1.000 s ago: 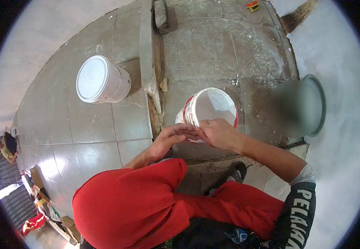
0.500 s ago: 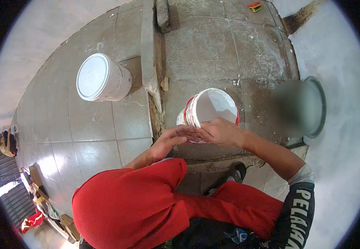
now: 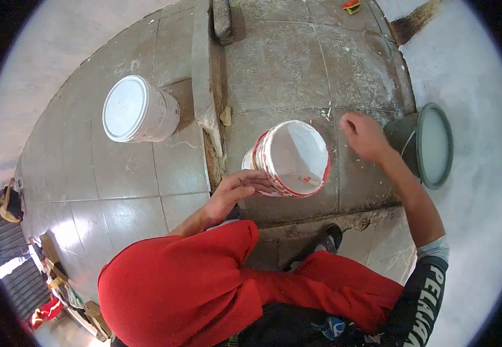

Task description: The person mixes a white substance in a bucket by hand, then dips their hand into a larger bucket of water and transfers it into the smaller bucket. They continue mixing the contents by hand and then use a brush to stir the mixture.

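Observation:
A white bucket with red markings and a red band (image 3: 296, 132) stands in front of me, its mouth facing up toward me. White residue coats its inside, and small reddish bits lie at the bottom. My left hand (image 3: 233, 192) rests against its outer left side with the fingers stretched along the wall. Off to the right of the bucket, apart from it, my right hand (image 3: 365, 136) hangs in the air. Its fingers are curled together; whatever they may hold is hidden.
A grey-green pail (image 3: 449, 147) with whitish content stands by the right wall. Left, beyond a raised ledge (image 3: 201, 69), is a white lidded bucket (image 3: 126, 109). Pale scraps (image 3: 327, 113) dot the tiled floor. A yellow-red object (image 3: 352, 7) lies far off. Another person (image 3: 10, 203) is at far left.
My right hand has left the bucket's rim and moved up and right, toward the pail. My left hand stays at the bucket's side. More of the bucket's inside shows.

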Demonstrator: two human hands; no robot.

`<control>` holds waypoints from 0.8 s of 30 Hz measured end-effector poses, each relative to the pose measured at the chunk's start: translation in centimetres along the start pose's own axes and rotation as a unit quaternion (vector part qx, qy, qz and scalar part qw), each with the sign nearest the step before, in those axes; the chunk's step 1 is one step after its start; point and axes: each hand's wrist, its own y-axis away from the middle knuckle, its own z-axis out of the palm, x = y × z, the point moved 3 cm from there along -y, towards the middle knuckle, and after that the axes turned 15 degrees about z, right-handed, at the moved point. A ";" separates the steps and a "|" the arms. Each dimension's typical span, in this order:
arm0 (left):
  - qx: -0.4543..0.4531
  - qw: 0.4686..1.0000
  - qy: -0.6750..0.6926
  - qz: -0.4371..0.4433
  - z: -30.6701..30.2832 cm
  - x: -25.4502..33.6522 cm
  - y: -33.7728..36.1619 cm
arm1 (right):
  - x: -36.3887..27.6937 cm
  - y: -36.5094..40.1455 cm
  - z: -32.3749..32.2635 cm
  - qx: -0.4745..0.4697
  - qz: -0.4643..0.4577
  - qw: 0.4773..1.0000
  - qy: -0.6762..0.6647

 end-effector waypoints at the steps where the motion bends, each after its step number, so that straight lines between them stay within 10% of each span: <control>1: -0.001 1.000 0.000 0.001 0.1 0.1 0.0 | 1.7 0.2 -0.1 0.076 -0.049 0.988 0.122; 7: -0.001 1.000 -0.002 -0.015 0.5 0.3 0.0 | 2.4 -0.8 -3.0 -0.189 0.246 0.904 0.295; 10: -0.009 1.000 -0.008 -0.017 0.7 0.4 -0.1 | 3.4 -0.4 -2.5 -0.062 0.110 0.951 0.283; 14: -0.019 1.000 -0.005 -0.012 1.0 0.5 -0.1 | 4.3 -0.7 -1.6 -0.142 0.172 0.937 0.267; 16: -0.023 1.000 -0.005 -0.015 1.0 0.6 -0.1 | 4.2 0.2 -1.3 0.145 -0.065 0.948 0.275; 19: -0.030 0.999 -0.006 -0.015 0.9 0.4 0.0 | 2.8 0.0 -1.2 0.037 0.075 0.969 0.231; 24: -0.044 0.999 0.019 -0.024 0.9 0.1 -0.1 | -4.9 2.5 0.1 -0.122 0.043 0.990 0.055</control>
